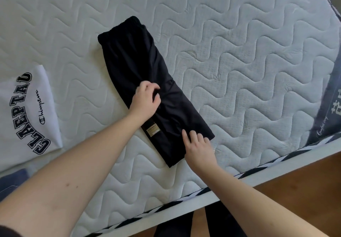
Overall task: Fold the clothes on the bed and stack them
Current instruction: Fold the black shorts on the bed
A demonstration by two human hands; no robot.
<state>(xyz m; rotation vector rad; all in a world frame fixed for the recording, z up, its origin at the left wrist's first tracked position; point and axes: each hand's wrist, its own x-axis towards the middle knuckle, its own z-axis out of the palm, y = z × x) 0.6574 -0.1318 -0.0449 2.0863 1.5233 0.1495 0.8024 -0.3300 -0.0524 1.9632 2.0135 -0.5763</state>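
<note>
**Black shorts folded lengthwise on mattress, both hands on the cloth**

On the bed's bare quilted mattress (pixel 230 56), listed left to right:

1. White T-shirt (pixel 25 111). Folded, lying flat at the left edge of view, partly cut off by it. Dark block lettering and a line of script run across its face. Well apart from the shorts.

2. Blue fabric (pixel 13 179). A small patch at the lower left, just below the T-shirt; too little shows to identify the garment.

3. Left hand (pixel 145 102). Rests on the middle of the shorts, at their left edge. Grip: fingers curled, gathering a bunch of the black cloth.

4. Black shorts (pixel 132 59). Centre of the mattress, folded into a long narrow strip lying diagonally, elastic waistband at the far upper-left end, hem at the near lower-right end. A small label (pixel 153 131) with pale lettering shows near the hem, between the two hands.

5. Right hand (pixel 198 147). Lies on the hem end of the shorts. Grip: spread, fingers extended and pressing flat on the cloth.

6. Grey mattress border (pixel 330 107). Printed, along the right edge of the bed.

7. Wooden floor (pixel 295 185). Lower right, beyond the bed's near edge.
</note>
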